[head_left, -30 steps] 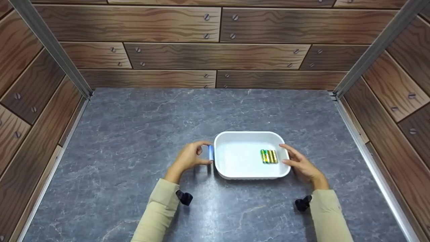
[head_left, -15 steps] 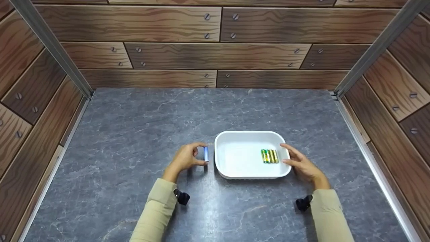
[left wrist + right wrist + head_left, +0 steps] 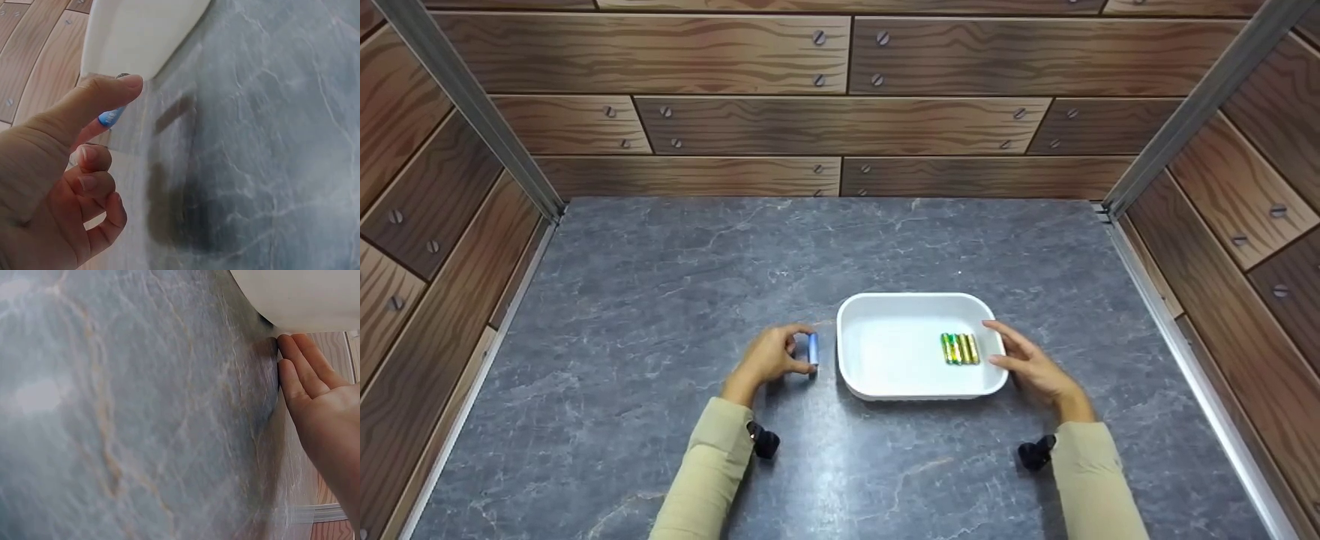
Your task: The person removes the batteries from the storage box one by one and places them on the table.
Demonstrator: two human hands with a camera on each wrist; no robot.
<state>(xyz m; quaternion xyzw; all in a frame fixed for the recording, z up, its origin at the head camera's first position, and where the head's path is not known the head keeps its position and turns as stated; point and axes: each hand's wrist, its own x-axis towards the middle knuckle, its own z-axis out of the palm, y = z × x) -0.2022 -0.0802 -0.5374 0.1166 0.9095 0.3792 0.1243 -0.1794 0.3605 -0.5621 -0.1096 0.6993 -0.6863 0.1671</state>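
Pinching a blue battery (image 3: 813, 349), the left grip (image 3: 767, 355) hangs beside a white tub (image 3: 889, 352); the right grip (image 3: 1036, 371), fingers spread, touches its right rim, near a row of batteries (image 3: 965, 349) inside.

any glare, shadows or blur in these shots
Head view: glare streak on the marbled tabletop, lower left of the white tray; left wrist: dark shadows right of the left hand; right wrist: pale glare patches at frame left, tabletop softly blurred.
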